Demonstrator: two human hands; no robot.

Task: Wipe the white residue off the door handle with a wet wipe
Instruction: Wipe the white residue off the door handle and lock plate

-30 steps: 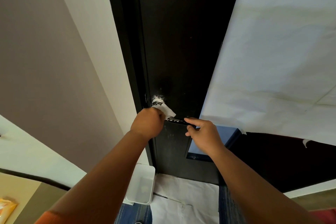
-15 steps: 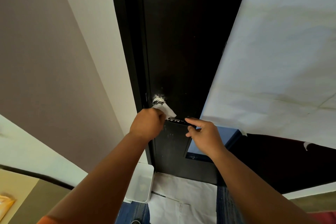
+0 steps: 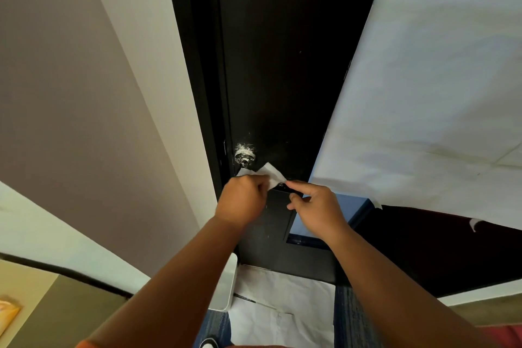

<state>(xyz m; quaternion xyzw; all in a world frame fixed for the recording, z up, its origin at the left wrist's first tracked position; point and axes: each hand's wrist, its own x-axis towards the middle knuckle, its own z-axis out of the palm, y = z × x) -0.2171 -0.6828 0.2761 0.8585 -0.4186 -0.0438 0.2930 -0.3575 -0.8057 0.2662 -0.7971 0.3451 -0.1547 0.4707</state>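
On the black door [image 3: 282,65] sits a door handle whose round base [image 3: 244,156] is smeared with white residue. Its lever [image 3: 285,186] runs right and is mostly hidden behind my hands. A white wet wipe [image 3: 271,174] lies over the lever just below the base. My left hand [image 3: 242,200] is closed on the wipe's left part. My right hand [image 3: 315,210] has its index finger and thumb on the wipe's right corner and the lever beneath it.
White paper [image 3: 423,93] covers the wall to the right of the door, a beige wall [image 3: 70,93] stands to the left. A white bin [image 3: 227,285] sits on the floor by the door frame, with white paper [image 3: 282,311] spread on the blue carpet.
The wipe has spread to the right along the lever. My right hand's fingers have come up to its right corner, and my left hand has shifted slightly.
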